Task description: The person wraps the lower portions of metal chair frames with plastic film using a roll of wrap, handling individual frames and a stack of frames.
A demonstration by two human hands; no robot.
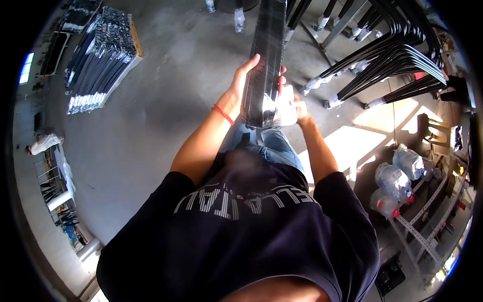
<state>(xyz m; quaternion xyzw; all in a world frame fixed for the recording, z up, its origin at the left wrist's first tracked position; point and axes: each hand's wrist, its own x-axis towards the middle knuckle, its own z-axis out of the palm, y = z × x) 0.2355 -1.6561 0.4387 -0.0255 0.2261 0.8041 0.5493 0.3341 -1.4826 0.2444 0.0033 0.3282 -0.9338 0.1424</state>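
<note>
A long black bundle [265, 60], wrapped in glossy clear film, points away from my body with its near end above my legs. My left hand [240, 85] wraps round it from the left. Its thumb lies along the left edge, and fingertips show past the right edge. My right hand [300, 107] is closed beside the near right corner, in strong sunlight. A pale, overexposed shape [286, 111] lies between that hand and the bundle; glare hides what it is. Part of the right hand's fingers is washed out too.
At the far left lies a stack of film-wrapped black bars [98, 65]. Bent black tubes [382, 60] with wrapped ends spread across the far right. On the right, large clear bottles [393, 181] stand by a metal rack [427, 236], near a stool [433, 130].
</note>
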